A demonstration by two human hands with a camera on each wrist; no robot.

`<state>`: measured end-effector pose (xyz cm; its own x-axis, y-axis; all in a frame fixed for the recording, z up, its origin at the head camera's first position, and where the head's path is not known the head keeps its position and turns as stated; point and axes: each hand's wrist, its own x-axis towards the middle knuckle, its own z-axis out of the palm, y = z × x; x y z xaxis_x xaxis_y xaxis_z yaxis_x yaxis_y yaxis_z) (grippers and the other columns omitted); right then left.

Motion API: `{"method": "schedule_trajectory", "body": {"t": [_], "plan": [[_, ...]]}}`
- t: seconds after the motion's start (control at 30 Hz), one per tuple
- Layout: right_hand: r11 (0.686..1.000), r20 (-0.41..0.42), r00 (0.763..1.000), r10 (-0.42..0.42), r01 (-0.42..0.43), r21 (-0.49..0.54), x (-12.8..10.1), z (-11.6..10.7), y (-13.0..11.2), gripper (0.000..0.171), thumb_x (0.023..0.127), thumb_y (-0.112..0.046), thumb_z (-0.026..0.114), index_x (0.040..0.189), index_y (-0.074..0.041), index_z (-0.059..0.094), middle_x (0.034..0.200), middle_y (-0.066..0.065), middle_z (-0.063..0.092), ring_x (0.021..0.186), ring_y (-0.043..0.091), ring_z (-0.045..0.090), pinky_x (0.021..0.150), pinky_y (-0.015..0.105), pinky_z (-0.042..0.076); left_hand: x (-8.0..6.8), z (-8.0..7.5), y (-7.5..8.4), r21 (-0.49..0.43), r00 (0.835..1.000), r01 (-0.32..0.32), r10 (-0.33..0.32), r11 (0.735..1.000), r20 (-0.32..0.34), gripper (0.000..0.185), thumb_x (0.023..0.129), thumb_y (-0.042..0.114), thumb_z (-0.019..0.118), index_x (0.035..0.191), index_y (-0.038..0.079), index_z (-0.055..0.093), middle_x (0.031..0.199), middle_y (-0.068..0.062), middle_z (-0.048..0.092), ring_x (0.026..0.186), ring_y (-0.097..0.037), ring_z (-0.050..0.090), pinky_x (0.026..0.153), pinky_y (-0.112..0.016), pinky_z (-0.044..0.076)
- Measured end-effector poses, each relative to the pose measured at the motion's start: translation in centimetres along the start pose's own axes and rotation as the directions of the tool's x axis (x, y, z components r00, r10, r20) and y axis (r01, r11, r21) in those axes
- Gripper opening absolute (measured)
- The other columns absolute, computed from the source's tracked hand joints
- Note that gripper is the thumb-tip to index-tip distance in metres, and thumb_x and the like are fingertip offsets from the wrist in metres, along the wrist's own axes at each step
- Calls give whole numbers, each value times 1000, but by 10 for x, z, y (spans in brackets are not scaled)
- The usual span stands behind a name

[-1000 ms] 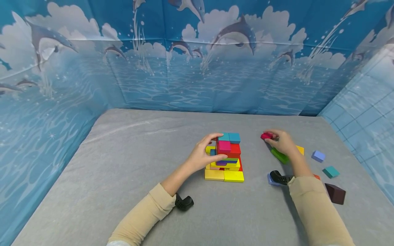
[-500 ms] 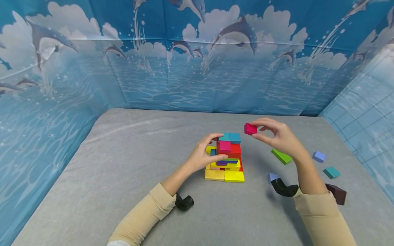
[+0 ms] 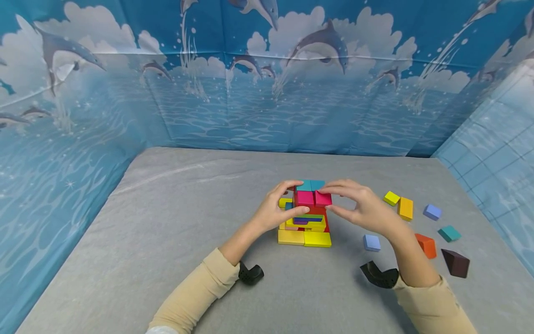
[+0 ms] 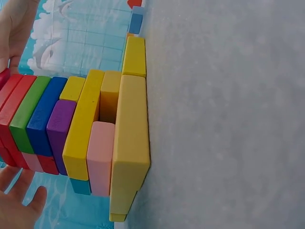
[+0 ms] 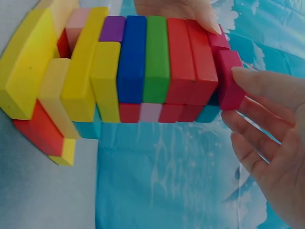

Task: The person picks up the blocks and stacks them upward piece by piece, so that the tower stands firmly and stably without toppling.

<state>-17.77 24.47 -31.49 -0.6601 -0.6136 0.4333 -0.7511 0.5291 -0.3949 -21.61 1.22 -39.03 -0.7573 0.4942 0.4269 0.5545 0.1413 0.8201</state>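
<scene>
A tower of coloured wooden blocks (image 3: pixel 318 239) stands mid-table, its layers also seen side-on in the left wrist view. My right hand (image 3: pixel 363 208) pinches a magenta block (image 5: pixel 229 78) between thumb and fingers, right at the top of the tower. Beside it sits another magenta block (image 3: pixel 305 198), with two teal blocks (image 3: pixel 310 185) behind. My left hand (image 3: pixel 267 213) holds the tower's upper part from the left, thumb across the front and fingers toward the back. Most of that hand's fingers are hidden behind the stack in the right wrist view.
Loose blocks lie on the grey table to the right: yellow (image 3: pixel 391 198), amber (image 3: pixel 405 208), two periwinkle, teal (image 3: pixel 449 233), orange (image 3: pixel 425 245) and dark brown (image 3: pixel 455 263). Dolphin-print curtain (image 3: pixel 250 116) borders the table at the back and sides.
My right hand has picked up the magenta block from the right of the table, lifted it and carried it left to the tower's top. My left hand has stayed in place.
</scene>
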Motion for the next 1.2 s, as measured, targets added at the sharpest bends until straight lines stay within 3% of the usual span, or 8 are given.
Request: {"method": "schedule_trajectory", "body": {"t": [0.4, 0.8, 1.0, 1.2], "plan": [[1000, -34, 999, 5, -4, 9, 0, 9, 5, 44, 68, 4, 76, 109, -7, 66, 118, 10, 55, 108, 22, 48, 84, 17, 44, 0, 1, -2, -7, 1000, -29, 29, 1000, 2, 53, 83, 23, 67, 130, 14, 43, 124, -7, 49, 112, -17, 44, 93, -49, 41], [968, -4, 996, 93, -89, 236, -3, 12, 16, 39, 74, 1, 73, 111, -5, 65, 131, 16, 48, 119, 27, 44, 85, 14, 43, -3, 3, 8, 82, 998, -50, 52, 995, -20, 53, 83, 16, 67, 130, 10, 43, 127, -8, 47, 111, -17, 45, 90, -41, 45], [963, 0, 996, 94, -91, 254, -3, 13, 18, 40, 74, 1, 72, 113, -5, 64, 132, 14, 47, 119, 26, 42, 84, 16, 44, -2, 6, 4, 86, 996, -78, 81, 993, -33, 55, 82, 16, 68, 130, 10, 43, 128, -7, 46, 111, -16, 45, 90, -43, 45], [969, -10, 992, 129, -124, 215, -9, 9, 18, 54, 73, -2, 74, 124, -7, 56, 135, 12, 43, 122, 18, 39, 90, 15, 39, -2, 5, 2, 91, 997, -73, 76, 993, -33, 56, 82, 16, 68, 131, 11, 42, 129, -7, 46, 112, -17, 45, 90, -41, 45]]}}
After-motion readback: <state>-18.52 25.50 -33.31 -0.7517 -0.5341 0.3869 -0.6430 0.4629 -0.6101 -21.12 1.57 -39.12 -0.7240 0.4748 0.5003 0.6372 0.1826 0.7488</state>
